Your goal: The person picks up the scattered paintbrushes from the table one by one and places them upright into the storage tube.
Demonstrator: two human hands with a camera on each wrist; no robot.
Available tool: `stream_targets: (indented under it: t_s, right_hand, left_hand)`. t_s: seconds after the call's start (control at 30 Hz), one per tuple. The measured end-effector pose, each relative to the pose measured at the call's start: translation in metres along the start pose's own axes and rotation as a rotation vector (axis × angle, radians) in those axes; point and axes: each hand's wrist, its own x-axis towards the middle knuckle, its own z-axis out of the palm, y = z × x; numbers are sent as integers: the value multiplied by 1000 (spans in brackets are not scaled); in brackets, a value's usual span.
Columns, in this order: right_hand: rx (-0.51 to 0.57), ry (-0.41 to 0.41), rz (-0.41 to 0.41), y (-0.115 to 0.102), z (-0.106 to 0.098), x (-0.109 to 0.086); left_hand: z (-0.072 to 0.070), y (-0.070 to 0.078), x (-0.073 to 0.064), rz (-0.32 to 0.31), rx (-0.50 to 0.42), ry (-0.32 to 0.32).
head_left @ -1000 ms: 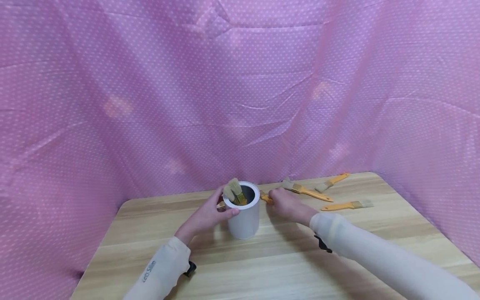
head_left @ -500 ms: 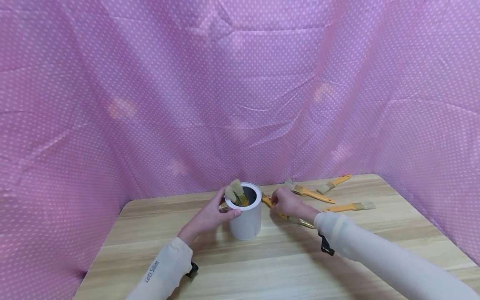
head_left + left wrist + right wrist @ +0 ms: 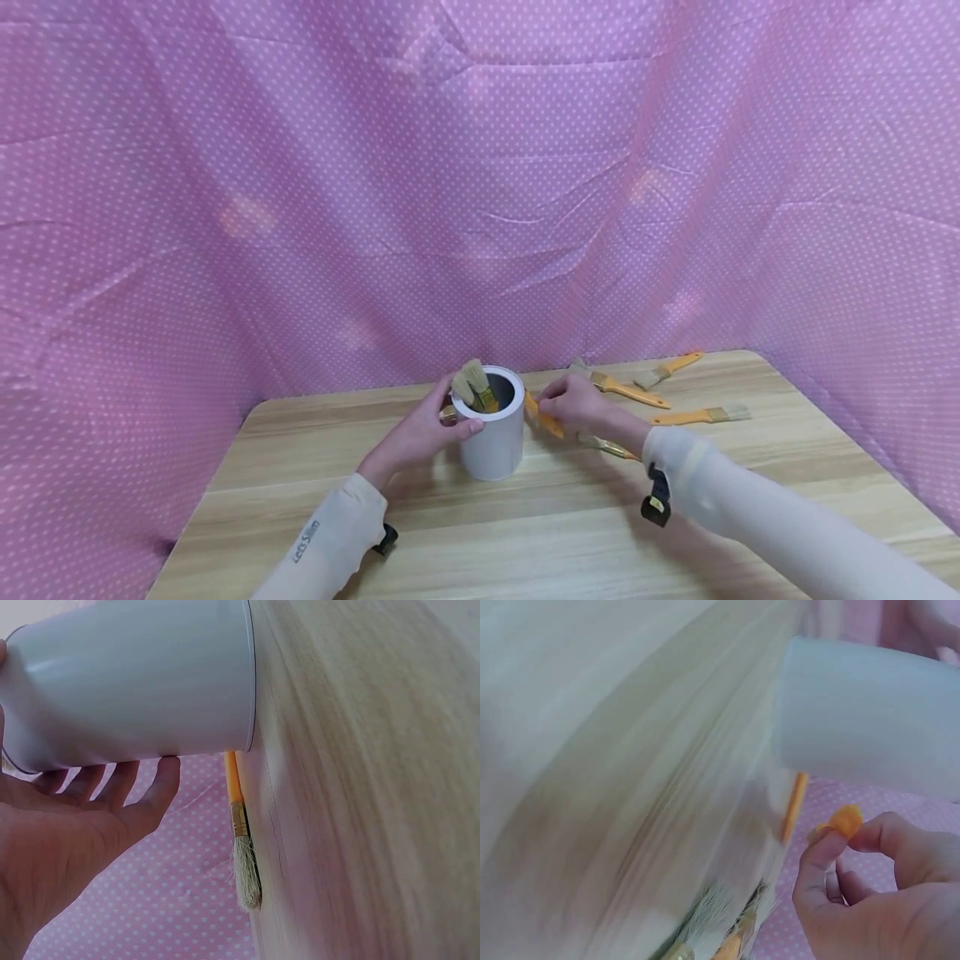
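A white can (image 3: 492,450) stands upright on the table, and two paintbrushes (image 3: 477,387) lean in it with bristles above the rim. My left hand (image 3: 422,429) grips it from the left, thumb in front. In the left wrist view that hand's fingers (image 3: 154,796) press the can's side. To the right of the can my right hand (image 3: 581,408) pinches an orange paintbrush handle (image 3: 846,820) between thumb and fingertips; the rest of that brush is hidden. Another paintbrush (image 3: 244,851) lies behind the can, partly hidden by it.
On the right, several orange-handled paintbrushes lie on the wooden table (image 3: 525,542): one brush (image 3: 630,392) behind my right hand, one brush (image 3: 671,368) farther back, one brush (image 3: 705,415) to the right, and one brush (image 3: 611,447) partly under my wrist. A pink dotted curtain (image 3: 480,208) surrounds the table.
My right hand has shifted slightly right and its wrist has turned. More of the orange handle and of the brush under my wrist now shows. The left hand and can stay put.
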Motion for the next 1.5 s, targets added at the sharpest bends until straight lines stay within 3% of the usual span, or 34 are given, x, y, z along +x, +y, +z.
stream_targets:
  t_s: [0.17,0.37,0.67,0.9,1.2,1.33,1.5]
  right_hand:
    - [283,-58,75,-2,-7,-5]
    - [539,-169,51,-5,-18,-10]
    - [719,-155,-30,-35,-32,-17]
    - [735,-119,-102,-62,-28,-19]
    - [743,-32,-163,-74,-10,-16]
    - [662,39,-233,-75,-3,-12]
    - [406,140,-305,-75,5,-12]
  left_hand:
    - [1,-1,0,-5,-3,8]
    - [2,-3,-1,-6,-19,1]
    - [4,-4,-2,10,-8,2]
    - [5,-2,-4,-16,-11,5]
    - [7,-2,-4,-47,-27,1]
    - [8,0,-5,-26,-30,-8]
    - [8,0,-4,-24,-29,-15]
